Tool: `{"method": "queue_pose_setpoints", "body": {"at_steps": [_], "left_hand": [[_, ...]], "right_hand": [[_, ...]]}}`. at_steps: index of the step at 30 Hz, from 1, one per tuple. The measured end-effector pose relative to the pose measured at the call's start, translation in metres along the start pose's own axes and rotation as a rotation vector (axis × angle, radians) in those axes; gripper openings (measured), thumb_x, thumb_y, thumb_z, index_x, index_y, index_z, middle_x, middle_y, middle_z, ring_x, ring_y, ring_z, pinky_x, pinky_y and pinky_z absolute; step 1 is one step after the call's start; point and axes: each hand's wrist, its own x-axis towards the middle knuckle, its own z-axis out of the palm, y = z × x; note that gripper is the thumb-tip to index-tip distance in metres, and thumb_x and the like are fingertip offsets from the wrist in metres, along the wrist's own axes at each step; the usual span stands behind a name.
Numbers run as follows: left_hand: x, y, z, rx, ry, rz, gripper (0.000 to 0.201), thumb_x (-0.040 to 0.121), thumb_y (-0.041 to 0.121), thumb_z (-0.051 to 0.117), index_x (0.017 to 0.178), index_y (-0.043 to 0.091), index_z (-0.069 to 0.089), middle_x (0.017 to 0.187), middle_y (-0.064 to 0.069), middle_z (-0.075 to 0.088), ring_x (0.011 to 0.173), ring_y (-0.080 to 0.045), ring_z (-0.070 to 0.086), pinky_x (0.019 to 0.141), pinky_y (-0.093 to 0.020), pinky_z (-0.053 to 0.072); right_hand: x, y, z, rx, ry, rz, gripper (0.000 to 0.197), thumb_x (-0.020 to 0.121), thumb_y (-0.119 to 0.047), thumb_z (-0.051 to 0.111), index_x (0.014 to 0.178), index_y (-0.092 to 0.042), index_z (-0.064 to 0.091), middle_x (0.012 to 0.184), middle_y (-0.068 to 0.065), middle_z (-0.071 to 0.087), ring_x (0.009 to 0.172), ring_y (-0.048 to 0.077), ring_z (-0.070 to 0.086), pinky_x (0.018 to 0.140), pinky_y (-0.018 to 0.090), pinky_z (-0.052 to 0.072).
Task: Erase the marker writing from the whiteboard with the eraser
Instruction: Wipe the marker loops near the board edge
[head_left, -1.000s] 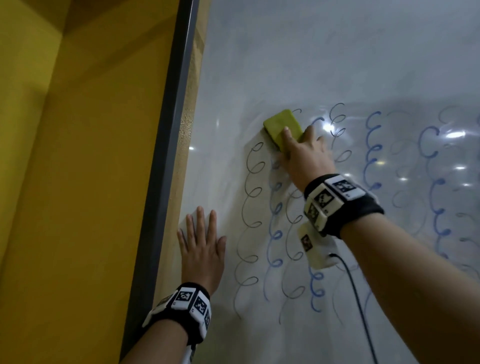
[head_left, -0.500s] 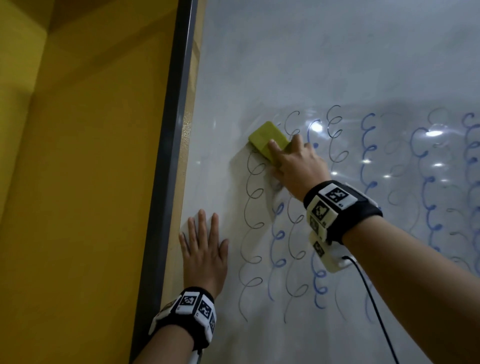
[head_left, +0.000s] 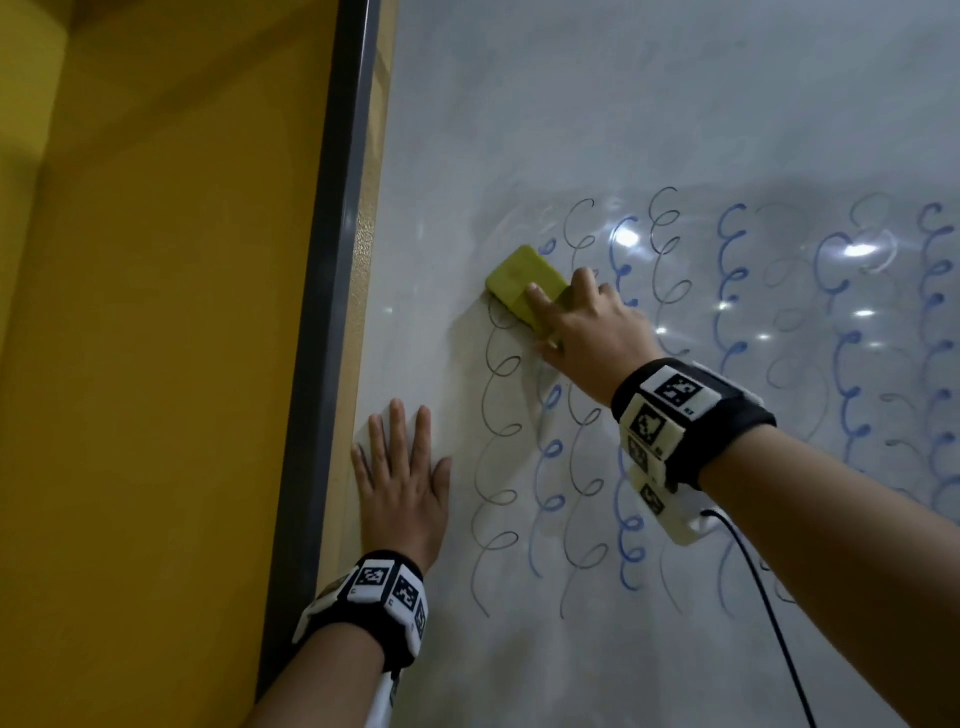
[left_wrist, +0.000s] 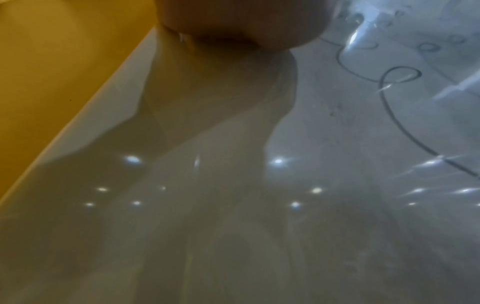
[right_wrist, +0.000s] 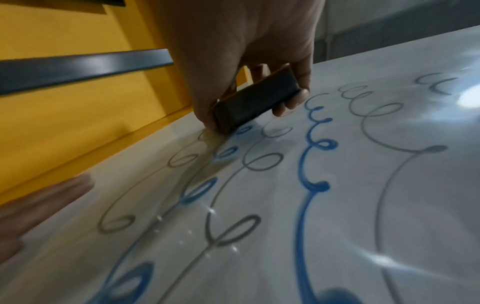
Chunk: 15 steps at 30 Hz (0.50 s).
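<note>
Rt hand (head_left: 587, 327) gripped yellow eraser (head_left: 522, 283), pressed flat on whiteboard (head_left: 623, 104) at upper-left of loops (head_left: 498, 415). Long axis ran diagonal, up-left to down-right. Writing lay below & right of it. Lt hand (head_left: 402, 488) lay flat, fingers straight, on board lower-left, holding nothing.

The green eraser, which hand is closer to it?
Right. The right hand grips the green eraser and presses it on the whiteboard. The left hand lies flat on the board, lower down near its left edge, apart from the eraser.
</note>
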Motion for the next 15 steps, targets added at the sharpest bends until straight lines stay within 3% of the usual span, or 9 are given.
{"method": "queue_pose_setpoints", "body": {"at_steps": [4, 8, 11, 15], "left_hand": [[0.0, 0.0, 0.002, -0.003, 0.015, 0.01, 0.058, 0.099, 0.048, 0.0, 0.151, 0.023, -0.006, 0.157, -0.004, -0.013, 0.145, -0.023, -0.01, 0.114, -0.045, 0.0], [0.001, 0.001, -0.001, -0.009, 0.0, 0.003, 0.058, 0.1, 0.048, 0.001, 0.151, 0.02, 0.005, 0.158, -0.007, -0.003, 0.144, -0.021, -0.013, 0.114, -0.046, 0.003], [0.001, 0.001, -0.002, -0.004, 0.0, 0.004, 0.059, 0.099, 0.048, 0.001, 0.15, 0.019, 0.008, 0.158, -0.006, -0.009, 0.144, -0.022, -0.013, 0.114, -0.047, 0.004], [0.0, 0.001, -0.001, -0.007, 0.006, 0.0, 0.058, 0.099, 0.048, 0.0, 0.151, 0.021, -0.002, 0.157, -0.005, -0.011, 0.145, -0.024, -0.008, 0.114, -0.048, 0.004]], "right_hand": [[0.001, 0.004, -0.005, 0.112, 0.028, 0.166, 0.059, 0.095, -0.039, 0.046, 0.147, -0.026, 0.021, 0.132, 0.016, 0.031, 0.109, 0.035, 0.046, 0.077, 0.041, 0.046], [-0.009, -0.013, 0.004, 0.058, -0.021, 0.027, 0.061, 0.094, -0.039, 0.046, 0.147, -0.025, 0.02, 0.132, 0.015, 0.031, 0.11, 0.033, 0.045, 0.078, 0.041, 0.047], [-0.005, -0.003, 0.0, 0.085, 0.007, 0.091, 0.06, 0.094, -0.039, 0.046, 0.147, -0.028, 0.02, 0.132, 0.014, 0.031, 0.111, 0.032, 0.044, 0.077, 0.04, 0.046], [-0.004, -0.01, 0.001, 0.143, 0.019, 0.137, 0.06, 0.095, -0.039, 0.046, 0.147, -0.025, 0.02, 0.132, 0.015, 0.03, 0.11, 0.033, 0.045, 0.078, 0.042, 0.047]]}}
